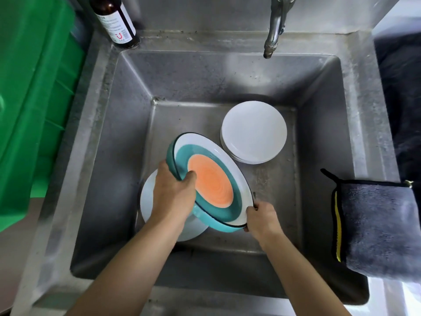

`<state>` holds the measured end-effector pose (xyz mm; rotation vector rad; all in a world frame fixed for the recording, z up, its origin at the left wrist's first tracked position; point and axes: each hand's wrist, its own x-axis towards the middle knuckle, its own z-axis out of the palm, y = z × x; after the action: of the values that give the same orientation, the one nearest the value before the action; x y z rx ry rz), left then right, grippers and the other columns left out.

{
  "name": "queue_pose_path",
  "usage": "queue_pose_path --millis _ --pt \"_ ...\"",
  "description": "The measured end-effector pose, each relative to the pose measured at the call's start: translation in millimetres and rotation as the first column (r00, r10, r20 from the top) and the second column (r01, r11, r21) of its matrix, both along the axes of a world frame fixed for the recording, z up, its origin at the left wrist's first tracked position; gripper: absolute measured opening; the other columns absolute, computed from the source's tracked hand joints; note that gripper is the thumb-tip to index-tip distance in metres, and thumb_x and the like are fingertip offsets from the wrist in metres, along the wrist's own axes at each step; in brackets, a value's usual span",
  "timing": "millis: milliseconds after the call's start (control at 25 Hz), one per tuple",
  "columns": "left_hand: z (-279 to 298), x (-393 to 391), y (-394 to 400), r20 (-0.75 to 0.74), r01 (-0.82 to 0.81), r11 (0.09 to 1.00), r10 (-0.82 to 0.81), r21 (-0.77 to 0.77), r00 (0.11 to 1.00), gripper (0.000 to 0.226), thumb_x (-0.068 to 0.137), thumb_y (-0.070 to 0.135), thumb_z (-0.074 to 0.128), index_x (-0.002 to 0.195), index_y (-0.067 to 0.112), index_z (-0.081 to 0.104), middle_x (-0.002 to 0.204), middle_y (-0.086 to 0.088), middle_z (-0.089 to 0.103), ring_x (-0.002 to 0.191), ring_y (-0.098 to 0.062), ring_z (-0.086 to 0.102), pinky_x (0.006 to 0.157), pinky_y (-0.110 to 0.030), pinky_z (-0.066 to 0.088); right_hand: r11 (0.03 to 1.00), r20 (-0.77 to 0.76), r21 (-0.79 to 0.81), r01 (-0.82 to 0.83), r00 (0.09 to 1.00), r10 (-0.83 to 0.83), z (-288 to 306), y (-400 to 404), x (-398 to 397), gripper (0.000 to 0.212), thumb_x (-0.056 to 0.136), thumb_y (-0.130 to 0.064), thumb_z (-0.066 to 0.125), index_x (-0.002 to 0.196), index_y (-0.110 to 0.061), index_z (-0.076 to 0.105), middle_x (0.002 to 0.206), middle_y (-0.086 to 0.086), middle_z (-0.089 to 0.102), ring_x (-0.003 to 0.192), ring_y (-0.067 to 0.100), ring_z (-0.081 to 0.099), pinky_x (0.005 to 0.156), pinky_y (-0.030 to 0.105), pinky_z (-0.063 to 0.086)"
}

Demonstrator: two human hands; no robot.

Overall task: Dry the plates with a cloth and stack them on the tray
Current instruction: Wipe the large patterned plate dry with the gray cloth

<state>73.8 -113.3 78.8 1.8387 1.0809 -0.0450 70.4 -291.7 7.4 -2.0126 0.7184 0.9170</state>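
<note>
Both hands are closed on the coloured plates [210, 181]: the left hand [174, 195] pinches the rim at about nine o'clock with the thumb on the upper face, and the right hand [262, 218] grips the rim at about five o'clock. It looks like two plates held together, tilted, with the orange centre facing up and to the right, above the floor of the sink [319, 156].

I judge that the step is to lift these plates out before drying. To do it well, keep the two plates pressed together so the lower one does not slide out, because a wet glazed rim is slippery. Lift straight up and keep clear of the tap [274, 26] at twelve o'clock. One hand must become free for the cloth [376, 224], which hangs over the sink edge at three o'clock, untouched, so it is better to take one plate only.

Under the left hand lies a white plate [148, 201] on the sink floor, and a stack of white plates [254, 133] stands at one o'clock, just beside the coloured ones.

Steel of the sink is dull and stained. A brown bottle [116, 19] stands at eleven o'clock, and a green crate [34, 99] at nine o'clock. I see no tray.
</note>
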Motion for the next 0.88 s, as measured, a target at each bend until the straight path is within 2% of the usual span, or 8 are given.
queue_pose_path --millis 80,240,320,440,520,640,760,880 --pt "-2 -11 0 -0.009 -0.083 0.995 0.082 -0.050 0.997 0.028 0.094 0.036 0.062 0.119 0.023 0.057 0.101 0.009 0.067 0.101 -0.022 0.065 0.088 -0.039 0.052 0.999 0.102 -0.041 0.014 0.995 -0.009 4 1 -10 0.023 0.101 -0.007 0.042 0.107 0.000 0.063 0.097 0.015 0.068 0.087 0.033 0.063 0.076 0.043 0.054" --pt "0 -17 -7 0.055 -0.200 0.979 0.201 -0.023 0.978 0.046 0.096 0.061 0.045 0.125 0.027 0.058 0.115 0.004 0.066 0.106 -0.022 0.061 0.096 -0.040 0.048 0.993 0.256 -0.045 0.109 0.962 -0.094 23 1 -22 0.012 0.105 -0.013 0.040 0.106 -0.010 0.051 0.100 0.006 0.057 0.089 0.025 0.054 0.078 0.033 0.039" --pt "2 -13 -10 0.117 -0.250 0.968 0.249 -0.010 0.961 0.045 0.099 0.059 0.039 0.117 0.024 0.061 0.110 0.002 0.068 0.101 -0.023 0.063 0.093 -0.039 0.050 0.985 0.326 -0.014 0.174 0.932 -0.160 35 0 -24 0.008 0.105 -0.014 0.041 0.102 -0.017 0.048 0.099 0.003 0.057 0.087 0.021 0.054 0.078 0.032 0.038" --pt "8 -10 -10 0.203 -0.278 0.960 0.276 -0.020 0.939 0.039 0.101 0.054 0.040 0.091 0.024 0.062 0.083 0.009 0.066 0.076 -0.011 0.060 0.079 -0.033 0.049 0.983 0.392 0.002 0.186 0.904 -0.172 52 -8 -26 0.006 0.106 -0.019 0.043 0.104 -0.024 0.046 0.099 -0.004 0.056 0.082 0.007 0.053 0.076 0.031 0.037" --pt "12 -9 -9 0.250 -0.248 0.969 0.240 0.001 0.938 0.039 0.101 0.051 0.042 0.077 0.024 0.056 0.067 0.013 0.059 0.061 -0.002 0.052 0.067 -0.026 0.044 0.993 0.377 -0.016 0.121 0.920 -0.106 61 -15 -26 0.003 0.106 -0.023 0.044 0.105 -0.025 0.047 0.101 -0.004 0.056 0.086 0.012 0.054 0.077 0.031 0.037" --pt "27 -5 -11 0.306 -0.178 0.981 0.149 0.071 0.940 0.039 0.102 0.049 0.043 0.075 0.022 0.052 0.059 0.015 0.052 0.054 0.001 0.046 0.057 -0.019 0.038 0.997 0.378 -0.077 -0.008 0.925 0.037 72 -33 -25 0.020 0.105 -0.027 0.046 0.113 -0.014 0.058 0.111 0.006 0.060 0.092 0.022 0.052 0.079 0.032 0.036" --pt "42 -3 -13 0.312 -0.077 0.984 0.022 0.164 0.950 0.036 0.101 0.049 0.043 0.090 0.019 0.059 0.070 0.004 0.056 0.063 -0.005 0.047 0.066 -0.029 0.040 0.971 0.544 -0.238 0.002 0.829 0.132 86 -60 -19 0.033 0.100 -0.022 0.056 0.132 -0.012 0.059 0.118 0.015 0.061 0.101 0.032 0.058 0.091 0.043 0.044" --pt "60 -4 -19 0.298 0.046 0.969 -0.119 0.241 0.947 0.030 0.102 0.051 0.042 0.092 0.027 0.057 0.069 0.017 0.058 0.065 -0.003 0.050 0.065 -0.030 0.039 0.865 0.653 -0.488 0.122 0.709 0.268 95 -93 -15 0.047 0.087 -0.018 0.070 0.133 -0.014 0.059 0.120 0.017 0.061 0.109 0.039 0.054 0.092 0.050 0.040"
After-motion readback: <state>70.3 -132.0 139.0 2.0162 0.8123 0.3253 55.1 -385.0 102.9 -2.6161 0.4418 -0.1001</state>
